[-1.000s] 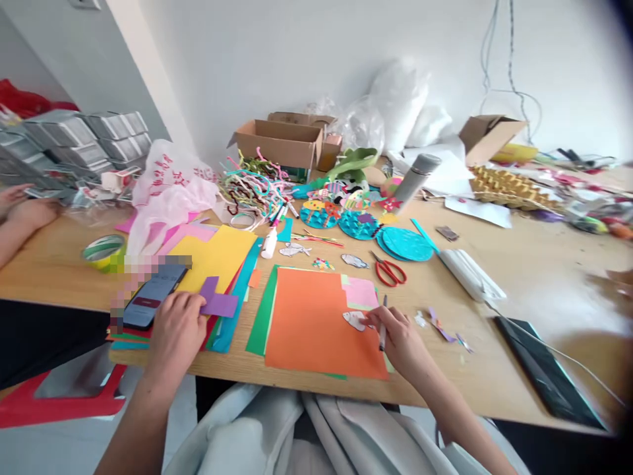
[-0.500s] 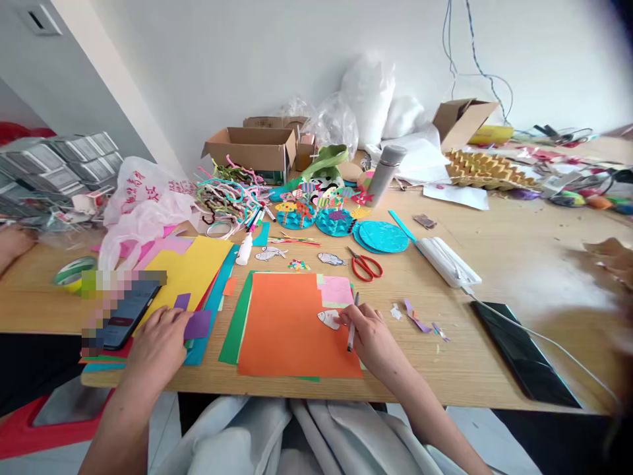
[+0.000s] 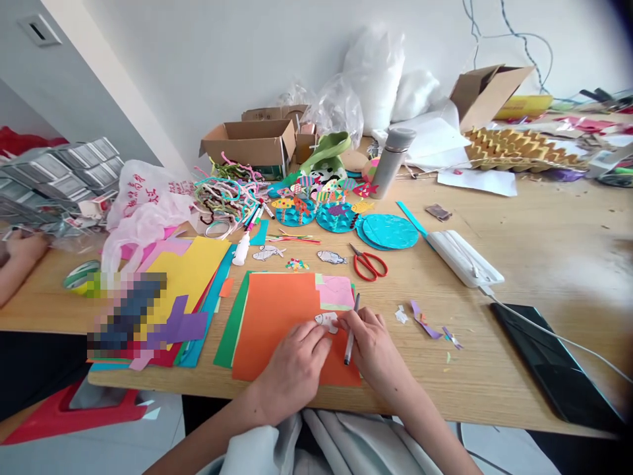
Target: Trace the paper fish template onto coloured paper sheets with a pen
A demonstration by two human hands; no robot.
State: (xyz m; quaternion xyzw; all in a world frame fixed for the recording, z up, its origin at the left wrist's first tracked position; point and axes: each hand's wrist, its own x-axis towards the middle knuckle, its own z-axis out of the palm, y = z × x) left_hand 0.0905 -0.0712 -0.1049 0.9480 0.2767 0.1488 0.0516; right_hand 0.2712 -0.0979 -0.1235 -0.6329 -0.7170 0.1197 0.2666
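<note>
A small white paper fish [image 3: 326, 320] with drawn lines lies over an orange sheet of paper [image 3: 277, 300]. My left hand [image 3: 297, 361] has come to its lower left edge, fingers closed together and touching it. On the other side, my right hand [image 3: 368, 335] keeps a grey pen [image 3: 352, 333] in its grip, while its fingertips pinch the fish's tail end. Green sheets [image 3: 228, 340] stick out under the orange one, and a pink piece [image 3: 336, 291] lies at its upper right corner. Red-handled scissors [image 3: 368, 264] and another paper fish [image 3: 331, 257] rest beyond.
Yellow paper [image 3: 198, 264] and purple strips [image 3: 185, 326] lie left, by a white glue bottle [image 3: 241, 251]. Blue discs [image 3: 390, 231], a grey bottle [image 3: 392, 163] and a white power bank [image 3: 462, 257] stand behind and right. Another person's hand [image 3: 27, 251] is far left.
My left hand has left the purple paper on the left and moved right to the paper fish. My right hand stays with the pen and the fish. The view has shifted slightly.
</note>
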